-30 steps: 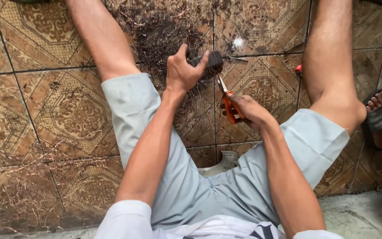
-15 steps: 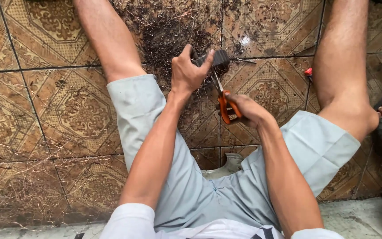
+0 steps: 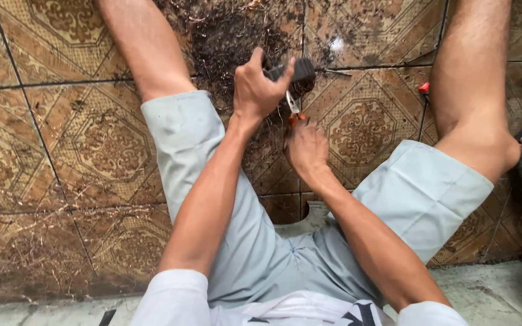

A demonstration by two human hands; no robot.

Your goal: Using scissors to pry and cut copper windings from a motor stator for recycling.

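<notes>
Brown patterned floor tiles point(image 3: 49, 151) are filling most of the frame, dark grout lines running between them. A patch of dark soil and thin roots point(image 3: 225, 36) is spreading across the upper centre. A pale concrete strip point(image 3: 496, 296) is edging the lower right, daylight falling evenly.

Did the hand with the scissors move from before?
Yes. The right hand with the orange-handled scissors has slid up toward the dark chunk the left hand holds, closing the gap.
</notes>
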